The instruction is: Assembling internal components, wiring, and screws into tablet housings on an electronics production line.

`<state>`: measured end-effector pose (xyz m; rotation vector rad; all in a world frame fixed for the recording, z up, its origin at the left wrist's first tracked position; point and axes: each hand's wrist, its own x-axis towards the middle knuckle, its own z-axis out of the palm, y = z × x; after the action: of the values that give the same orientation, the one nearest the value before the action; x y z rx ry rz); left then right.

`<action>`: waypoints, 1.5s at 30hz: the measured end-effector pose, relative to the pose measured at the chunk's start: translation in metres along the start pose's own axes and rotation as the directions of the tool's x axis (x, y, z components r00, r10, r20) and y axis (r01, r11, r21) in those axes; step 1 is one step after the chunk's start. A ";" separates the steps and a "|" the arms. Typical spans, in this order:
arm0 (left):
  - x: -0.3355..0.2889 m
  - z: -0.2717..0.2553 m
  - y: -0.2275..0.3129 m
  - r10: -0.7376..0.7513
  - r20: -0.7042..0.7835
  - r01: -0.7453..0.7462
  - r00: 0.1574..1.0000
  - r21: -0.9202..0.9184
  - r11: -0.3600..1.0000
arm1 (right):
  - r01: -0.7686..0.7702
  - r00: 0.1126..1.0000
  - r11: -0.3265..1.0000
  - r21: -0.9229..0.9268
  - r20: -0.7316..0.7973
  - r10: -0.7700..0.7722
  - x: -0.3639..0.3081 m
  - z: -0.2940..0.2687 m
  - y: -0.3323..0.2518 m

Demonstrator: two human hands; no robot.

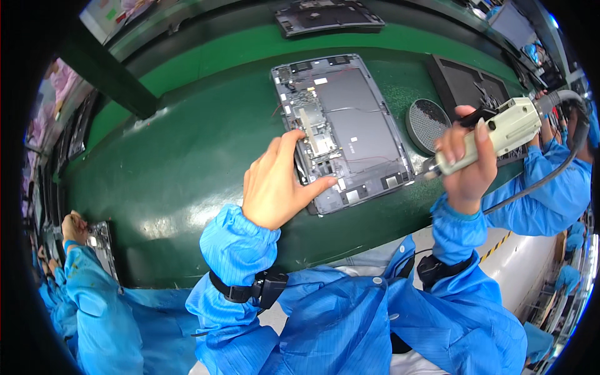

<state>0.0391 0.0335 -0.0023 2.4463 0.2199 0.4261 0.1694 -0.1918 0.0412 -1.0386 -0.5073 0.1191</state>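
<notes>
A dark tablet-like device [365, 122] lies opened on the bench, its inside facing up, with a circuit board [317, 134] along its left side and a large flat grey area on the right. My left hand [272, 181] rests at the device's near left edge, thumb and forefinger spread apart and touching it. In my right hand [469, 162] is a pale electric screwdriver [500, 134], gripped around its body. The tool's tip points left, close to the device's near right corner; whether it touches cannot be made out.
Beyond the device's right side stand a round tray of small dark parts [428, 125] and a black tray [459, 78]. Another opened device [328, 17] sits farther back. A green post [112, 75] rises at left. Co-workers' blue sleeves [94, 306] flank both sides. The screwdriver's cable [578, 137] curves down on the right.
</notes>
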 end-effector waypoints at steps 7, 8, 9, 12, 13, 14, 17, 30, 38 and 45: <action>0.005 0.013 0.046 0.146 0.012 -0.145 0.989 0.211 0.967 | -0.071 0.959 0.897 -0.436 -0.278 -0.060 0.016 -0.072 0.008; 0.005 0.014 0.048 0.121 0.011 -0.120 0.993 0.207 0.971 | -0.101 0.968 0.877 -0.470 -0.248 -0.022 0.012 -0.083 0.011; 0.006 0.014 0.048 0.096 0.009 -0.096 0.995 0.203 0.974 | -0.078 0.970 0.890 -0.449 -0.240 -0.037 0.010 -0.091 0.011; 0.003 0.007 0.045 0.057 -0.024 -0.050 0.998 0.231 0.972 | -0.065 0.982 0.832 -0.552 -0.184 -0.045 0.000 -0.099 0.009; 0.000 0.004 0.041 0.065 -0.029 -0.056 0.997 0.253 0.966 | -0.104 0.985 0.811 -0.575 -0.174 0.003 -0.003 -0.098 0.003; -0.004 0.002 0.036 0.023 -0.078 -0.005 0.997 0.231 0.973 | -0.146 0.984 0.786 -0.600 -0.167 0.055 -0.006 -0.098 -0.001; -0.008 -0.008 0.026 -0.007 -0.188 0.048 0.982 0.216 0.975 | -0.133 0.990 0.766 -0.629 -0.122 0.072 -0.011 -0.100 -0.010; 0.000 -0.014 -0.001 -0.229 0.183 0.248 0.956 -0.089 0.965 | -0.379 0.857 0.719 -0.582 0.071 0.510 -0.050 -0.025 0.010; 0.056 -0.043 -0.021 -0.120 0.686 0.405 0.718 -0.271 0.873 | -0.630 0.739 0.726 -0.277 0.073 0.669 -0.044 -0.027 0.023; 0.215 -0.059 -0.122 -0.528 -0.073 0.531 0.846 0.017 0.847 | -0.509 0.799 0.775 -0.373 0.131 0.587 -0.057 -0.026 0.029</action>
<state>0.2124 0.2179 0.0197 2.2766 0.9153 0.2531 0.1354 -0.2164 -0.0132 -1.4892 -0.4308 0.7214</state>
